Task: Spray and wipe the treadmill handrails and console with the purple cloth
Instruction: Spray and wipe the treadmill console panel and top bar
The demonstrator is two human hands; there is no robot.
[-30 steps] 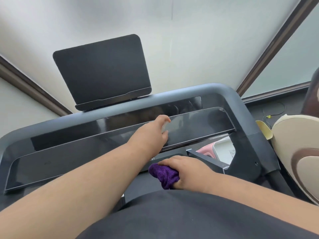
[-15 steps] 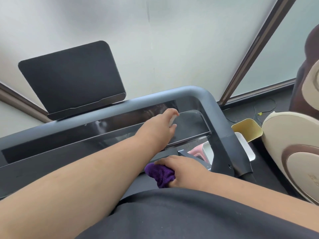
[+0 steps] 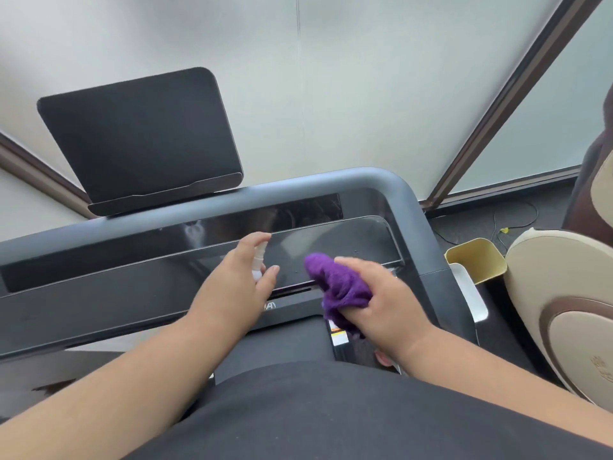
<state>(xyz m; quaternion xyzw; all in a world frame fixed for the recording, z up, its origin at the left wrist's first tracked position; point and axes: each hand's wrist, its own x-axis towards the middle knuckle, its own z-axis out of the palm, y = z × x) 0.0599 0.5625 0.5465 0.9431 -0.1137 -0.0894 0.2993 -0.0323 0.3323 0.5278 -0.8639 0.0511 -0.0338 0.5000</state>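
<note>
Torso in a black shirt (image 3: 298,419) fills the bottom of the frame, your two bare forearms reaching up from it. Your right hand (image 3: 381,303), right of centre, holds the bunched purple cloth (image 3: 335,287), fingers curled round it; the cloth's tip sits against the right part of the glossy black console (image 3: 166,283). Your left hand (image 3: 238,280), at centre, grips a small white spray bottle (image 3: 258,260), thumb and fingers wrapped round it, nozzle end up over the console. Grey handrail (image 3: 381,180) bends round the console's upper right corner. Dark tablet stand (image 3: 139,141) rises behind it, upper left. Right edge: yellow bin (image 3: 477,260), white tray (image 3: 471,293) just beside it, beige and brown chair (image 3: 564,293). Frosted window panels (image 3: 365,78) span the top.
</note>
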